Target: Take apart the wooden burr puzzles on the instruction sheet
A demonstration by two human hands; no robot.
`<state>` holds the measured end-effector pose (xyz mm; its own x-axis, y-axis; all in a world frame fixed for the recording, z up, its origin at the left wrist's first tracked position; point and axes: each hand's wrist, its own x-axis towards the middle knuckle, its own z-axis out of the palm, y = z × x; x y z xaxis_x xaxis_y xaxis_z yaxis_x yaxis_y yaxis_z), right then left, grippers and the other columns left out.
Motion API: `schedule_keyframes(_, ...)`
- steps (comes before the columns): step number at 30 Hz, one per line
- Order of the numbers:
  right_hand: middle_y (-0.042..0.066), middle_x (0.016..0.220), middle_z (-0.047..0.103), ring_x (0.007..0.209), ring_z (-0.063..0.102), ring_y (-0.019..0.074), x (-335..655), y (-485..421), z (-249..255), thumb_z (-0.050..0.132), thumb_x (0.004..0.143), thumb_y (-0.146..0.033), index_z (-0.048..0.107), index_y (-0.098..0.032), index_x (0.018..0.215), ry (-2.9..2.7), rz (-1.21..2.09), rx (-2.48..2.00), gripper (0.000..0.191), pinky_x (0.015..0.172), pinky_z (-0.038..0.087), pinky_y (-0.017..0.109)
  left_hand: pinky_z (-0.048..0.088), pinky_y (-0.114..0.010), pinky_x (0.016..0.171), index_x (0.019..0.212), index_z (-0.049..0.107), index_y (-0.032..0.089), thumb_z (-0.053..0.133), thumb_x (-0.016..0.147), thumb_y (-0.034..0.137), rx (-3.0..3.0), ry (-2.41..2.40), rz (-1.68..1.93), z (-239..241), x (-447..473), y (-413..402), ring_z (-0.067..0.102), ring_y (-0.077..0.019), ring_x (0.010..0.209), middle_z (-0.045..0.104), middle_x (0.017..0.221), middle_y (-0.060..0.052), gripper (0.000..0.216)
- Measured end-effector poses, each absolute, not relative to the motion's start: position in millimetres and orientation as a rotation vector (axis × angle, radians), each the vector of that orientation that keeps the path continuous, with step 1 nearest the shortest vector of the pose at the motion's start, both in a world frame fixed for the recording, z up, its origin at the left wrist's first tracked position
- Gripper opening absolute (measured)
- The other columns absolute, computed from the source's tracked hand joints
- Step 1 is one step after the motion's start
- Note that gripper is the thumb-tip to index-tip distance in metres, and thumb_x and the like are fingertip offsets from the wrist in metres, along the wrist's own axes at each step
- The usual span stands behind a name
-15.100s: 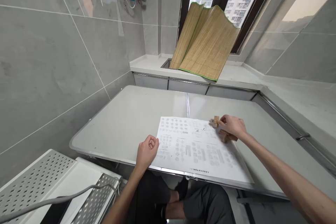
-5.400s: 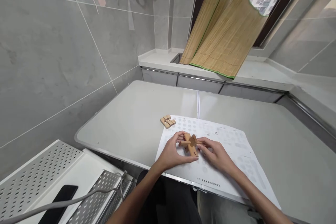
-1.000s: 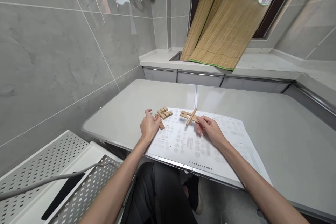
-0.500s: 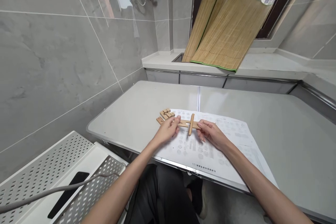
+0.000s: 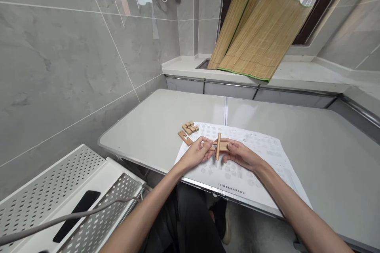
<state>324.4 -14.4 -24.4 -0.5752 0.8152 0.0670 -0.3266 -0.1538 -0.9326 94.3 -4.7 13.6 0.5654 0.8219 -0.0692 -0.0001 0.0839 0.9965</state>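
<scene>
Both hands meet over the printed instruction sheet (image 5: 252,170), which lies on the grey surface (image 5: 311,134) at its near edge. The left hand (image 5: 194,155) pinches one end of a flat notched wooden bar, fingers narrowed on it; the right hand (image 5: 240,155) closes its grip on the other end. Across that bar sits a second, slimmer stick, so the two make a crossed pair of wooden pieces (image 5: 218,146) held just above the sheet, between the hands.

Off the sheet's far left corner lie the loose wooden pieces (image 5: 187,131) — a small cluster of notched blocks with one longer bar beside them, untouched by either hand.

Judging by this, the assembly is at an early stage: two parts appear joined, and several remain apart on the surface. How firmly the cross is seated cannot be told from here.

Well beyond the sheet, a bamboo mat (image 5: 261,35) leans against the window. To the sheet's left, below the surface, a perforated white rack (image 5: 44,193) carries a dark phone (image 5: 77,215).
</scene>
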Motion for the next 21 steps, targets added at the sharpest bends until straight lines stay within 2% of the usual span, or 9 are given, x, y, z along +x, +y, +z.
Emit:
schedule_keyframes(5, 0.015, 0.109, 0.077, 0.088, 0.075, 0.0224, 324, -15, -26, 0.073, 0.097, -0.050, 0.066, -0.017, 0.133, -1.300, 1.796, -0.614, 0.050, 0.067, 0.058, 0.029, 0.022, -0.021, 0.048, 0.097, 0.046, 0.022, 0.060, 0.092, 0.071, 1.329, 0.771, 0.727, 12, 95, -9, 0.034, -0.0054, 0.044, 0.053, 0.061, 0.008, 0.052)
schedule_keyframes(13, 0.010, 0.087, 0.077, 0.075, 0.072, 0.0205, 321, -18, -23, 0.079, 0.090, -0.056, 0.064, -0.016, 0.125, -1.325, 1.764, -0.655, 0.054, 0.057, 0.052, 0.026, 0.028, -0.021, 0.047, 0.093, 0.049, 0.021, 0.059, 0.091, 0.073, 1.352, 0.761, 0.750, 7, 96, -10, 0.040, -0.0056, 0.044, 0.058, 0.065, 0.005, 0.054)
schedule_keyframes(18, -0.002, 0.065, 0.068, 0.050, 0.064, 0.0134, 320, -15, -28, 0.082, 0.088, -0.053, 0.062, -0.020, 0.110, -1.212, 1.684, -0.737, 0.044, 0.050, 0.048, 0.023, 0.028, -0.022, 0.044, 0.094, 0.052, 0.019, 0.054, 0.092, 0.076, 1.364, 0.819, 0.812, -3, 97, -12, 0.040, -0.0056, 0.041, 0.059, 0.064, 0.005, 0.056)
schedule_keyframes(21, -0.003, 0.063, 0.067, 0.047, 0.063, 0.0129, 320, -14, -30, 0.083, 0.087, -0.054, 0.061, -0.020, 0.112, -1.204, 1.695, -0.728, 0.047, 0.049, 0.048, 0.023, 0.028, -0.022, 0.043, 0.096, 0.053, 0.019, 0.053, 0.092, 0.076, 1.370, 0.822, 0.827, -8, 97, -13, 0.040, -0.0057, 0.040, 0.060, 0.064, 0.004, 0.057)
